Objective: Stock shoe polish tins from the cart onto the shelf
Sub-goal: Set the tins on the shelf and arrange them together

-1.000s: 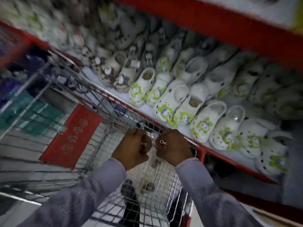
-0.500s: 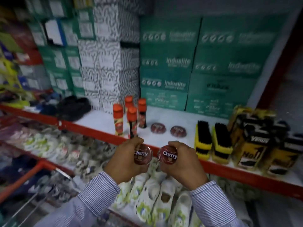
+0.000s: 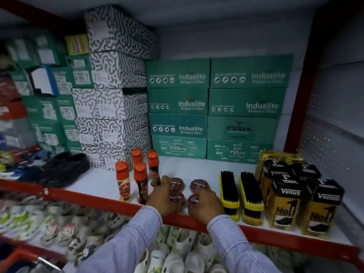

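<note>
Hands are now lowering two Cherry tins onto the shelf (image 3: pixel 197 168) before the back pair: left hand (image 3: pixel 163 196) is gripping one tin (image 3: pixel 177 198), right hand (image 3: pixel 204 203) the other tin (image 3: pixel 194 200), half a second after carrying them at chest height

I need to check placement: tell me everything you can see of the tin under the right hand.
The front right tin is round, flat and dark red, its glossy lid lettered in white, only "Che" showing. It lies lid up at the shelf's front edge, before another Cherry tin. The right hand covers its right side, fingers on the lid.
</note>
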